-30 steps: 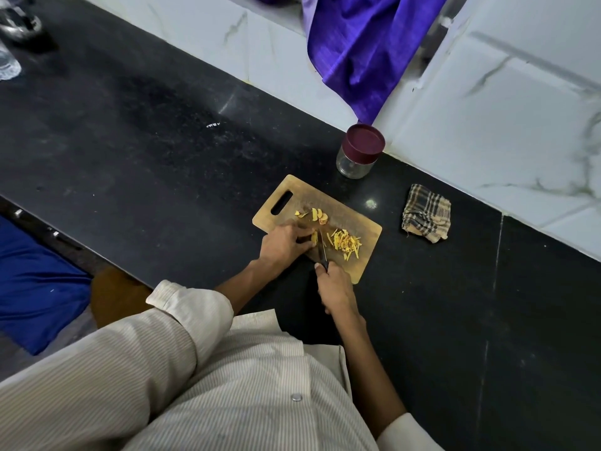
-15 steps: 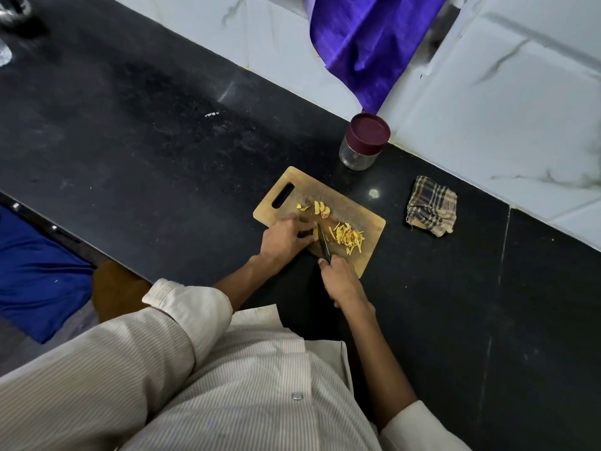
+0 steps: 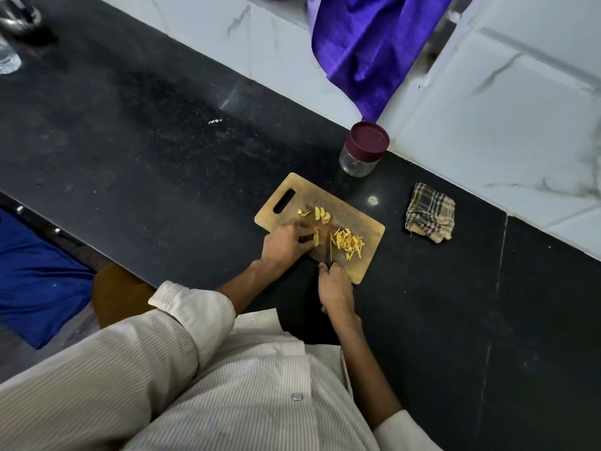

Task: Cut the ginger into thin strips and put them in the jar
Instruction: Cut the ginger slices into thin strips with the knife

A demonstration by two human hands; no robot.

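Observation:
A wooden cutting board point(image 3: 364, 249) lies on the black counter. My left hand point(image 3: 286, 244) pinches a small yellow ginger piece point(image 3: 314, 238) against the board. My right hand point(image 3: 335, 289) grips a knife point(image 3: 329, 247) by its handle, the dark blade lying on the board just right of that piece. A heap of thin ginger strips point(image 3: 348, 243) sits right of the blade. A few uncut slices point(image 3: 320, 213) lie farther back on the board. The glass jar point(image 3: 359, 162) with a maroon lid point(image 3: 369, 141) stands closed behind the board, near the wall.
A folded checked cloth point(image 3: 429, 218) lies on the counter to the right of the board. A purple fabric point(image 3: 367, 50) hangs down the white marble wall above the jar. A clear glass item point(image 3: 8, 58) stands at the far left.
The view has shifted a little. The knife blade sits slightly apart from the held ginger piece, and my hands keep their places on the board.

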